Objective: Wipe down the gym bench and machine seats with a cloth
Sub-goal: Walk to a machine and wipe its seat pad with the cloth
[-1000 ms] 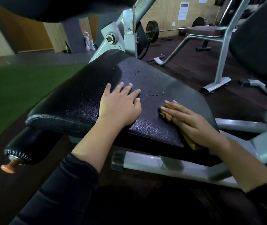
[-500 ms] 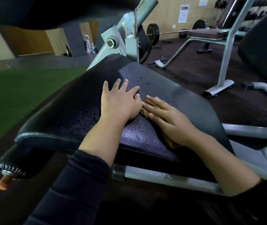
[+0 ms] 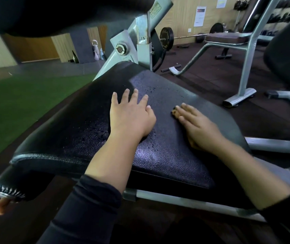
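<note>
Looking down, we see a black padded seat (image 3: 91,124) of a gym machine, its pebbled surface flecked with small droplets. Our left hand (image 3: 130,118) rests flat on the middle of the pad, fingers (image 3: 134,94) straight and slightly spread toward the far edge, holding nothing. Just to its right, and not touching it, our right hand (image 3: 199,125) lies flat too, fingers (image 3: 187,110) straight and close together, pressing down on a brown cloth (image 3: 174,112). The cloth is almost wholly hidden beneath that hand: a small corner shows at the fingertips on the left, and a sliver seems to show by the heel of the palm. Both forearms are bare, with dark sleeves (image 3: 87,208) pushed up near the elbows.

Beyond the seat rises the grey frame (image 3: 141,44) of the machine. Farther right stands a bench (image 3: 228,36) on grey metal legs, with a barbell (image 3: 167,37) behind it. Green turf (image 3: 17,103) covers the floor on the left.
</note>
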Tool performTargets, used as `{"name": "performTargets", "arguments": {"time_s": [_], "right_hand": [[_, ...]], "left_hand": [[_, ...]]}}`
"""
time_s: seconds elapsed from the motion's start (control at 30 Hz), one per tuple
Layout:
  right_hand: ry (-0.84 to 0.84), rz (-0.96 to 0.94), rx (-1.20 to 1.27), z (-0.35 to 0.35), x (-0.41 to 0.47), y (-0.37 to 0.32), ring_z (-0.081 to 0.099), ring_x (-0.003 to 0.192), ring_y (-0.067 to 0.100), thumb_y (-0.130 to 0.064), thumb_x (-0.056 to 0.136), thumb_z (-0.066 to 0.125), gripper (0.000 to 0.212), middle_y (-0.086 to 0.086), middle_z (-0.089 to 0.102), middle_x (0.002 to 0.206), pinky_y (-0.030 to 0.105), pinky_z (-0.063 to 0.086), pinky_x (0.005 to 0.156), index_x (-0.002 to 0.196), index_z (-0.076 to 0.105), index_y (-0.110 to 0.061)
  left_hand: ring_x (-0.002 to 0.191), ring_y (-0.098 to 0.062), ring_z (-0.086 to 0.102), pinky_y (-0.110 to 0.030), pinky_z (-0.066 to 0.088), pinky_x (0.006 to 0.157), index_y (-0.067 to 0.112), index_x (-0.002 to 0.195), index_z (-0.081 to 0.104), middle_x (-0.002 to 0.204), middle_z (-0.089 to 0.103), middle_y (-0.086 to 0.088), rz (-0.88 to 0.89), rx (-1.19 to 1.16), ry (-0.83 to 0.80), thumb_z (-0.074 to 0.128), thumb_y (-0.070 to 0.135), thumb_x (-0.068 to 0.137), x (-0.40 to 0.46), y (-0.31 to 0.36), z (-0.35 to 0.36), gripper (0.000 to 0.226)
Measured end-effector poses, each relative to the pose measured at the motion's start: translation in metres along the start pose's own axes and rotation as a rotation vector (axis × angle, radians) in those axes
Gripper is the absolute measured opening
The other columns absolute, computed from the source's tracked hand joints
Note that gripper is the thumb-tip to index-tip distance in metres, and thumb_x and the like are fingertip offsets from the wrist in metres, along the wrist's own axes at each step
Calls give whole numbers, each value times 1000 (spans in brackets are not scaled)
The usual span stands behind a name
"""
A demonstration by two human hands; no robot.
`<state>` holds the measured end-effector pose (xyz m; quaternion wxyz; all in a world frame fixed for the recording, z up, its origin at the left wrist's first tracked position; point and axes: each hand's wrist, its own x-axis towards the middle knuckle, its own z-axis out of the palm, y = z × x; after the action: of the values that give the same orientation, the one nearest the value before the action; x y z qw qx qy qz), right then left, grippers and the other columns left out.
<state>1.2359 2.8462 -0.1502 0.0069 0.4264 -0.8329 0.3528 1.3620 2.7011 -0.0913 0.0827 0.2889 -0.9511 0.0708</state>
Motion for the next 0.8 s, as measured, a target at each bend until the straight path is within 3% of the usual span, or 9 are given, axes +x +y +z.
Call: {"name": "performTargets", "arguments": {"time_s": [0.2,0.3,0.47,0.63,0.77,0.8], "right_hand": [[-43,-263,-67,23,53,-46,21,143,26,-18,102,32,43,14,30,151,30,13,117,142,36,-3],[-49,-65,-3,11,81,-17,23,142,14,-21,102,34,41,1,27,154,18,15,110,142,39,-16],[-34,96,-45,-8,42,15,22,142,12,-22,102,34,42,-2,28,153,19,14,111,143,37,-19],[-4,-97,-28,14,18,-31,20,143,15,-24,100,39,43,0,26,154,25,12,117,143,37,-22],[-94,-153,-51,15,63,-43,17,144,16,-15,102,34,43,5,24,154,0,1,104,144,33,-8],[-98,-119,-40,12,74,-34,17,144,15,-15,102,34,43,4,24,154,-1,2,103,144,34,-8]], "left_hand": [[150,-19,-1,-48,-3,119,32,155,12,163,4,3,-10,5,0,13,39,101,1,1,-1,54],[150,-19,0,-48,-3,119,32,155,14,163,5,3,-7,-7,8,14,39,101,1,0,-1,54],[150,-20,-1,-49,-4,119,32,155,13,163,4,3,1,-10,6,14,39,101,1,0,1,54],[150,-20,-1,-50,-3,119,31,155,13,163,4,2,-1,1,14,14,39,101,1,2,1,54],[150,-20,0,-49,-3,119,31,155,13,163,4,3,-5,7,10,14,39,101,1,1,0,54],[150,-20,0,-49,-3,119,31,155,13,163,5,3,-3,6,8,14,39,101,1,0,0,54]]}}
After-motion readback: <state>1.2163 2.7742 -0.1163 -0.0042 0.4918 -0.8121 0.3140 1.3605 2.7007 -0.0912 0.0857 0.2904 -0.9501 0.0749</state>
